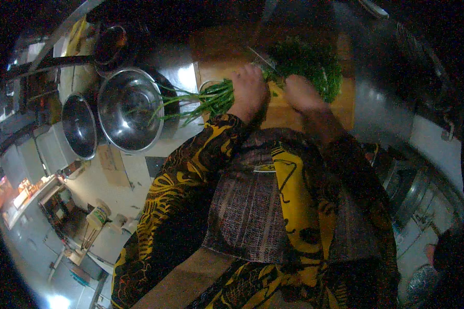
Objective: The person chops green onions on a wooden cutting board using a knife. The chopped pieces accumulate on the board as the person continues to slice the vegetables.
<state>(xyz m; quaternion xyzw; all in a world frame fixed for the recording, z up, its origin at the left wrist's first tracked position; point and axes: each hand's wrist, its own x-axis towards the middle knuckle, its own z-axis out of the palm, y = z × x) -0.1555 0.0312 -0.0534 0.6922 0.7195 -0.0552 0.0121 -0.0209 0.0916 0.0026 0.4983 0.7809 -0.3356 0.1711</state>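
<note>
My left hand [249, 92] presses down on a bunch of long green stems [216, 98] at the left side of a wooden cutting board [282, 112]. The stem ends fan out to the left, past the board and over the rim of a metal bowl [131, 112]. To its right, my right hand [303, 92] is blurred, with the handle of a knife [265, 58] in its grip. The blade angles up and left from that hand, close to my left fingers. A leafy heap of dark green herbs [305, 61] lies on the board beyond my right hand. Small green bits lie between the hands.
A second, smaller metal bowl [79, 125] stands left of the large one, and a dark long-handled pan [110, 44] is behind them. The board rests on a metal counter [379, 96]. At the lower right edge, part of another person [431, 255] shows. The top is dark.
</note>
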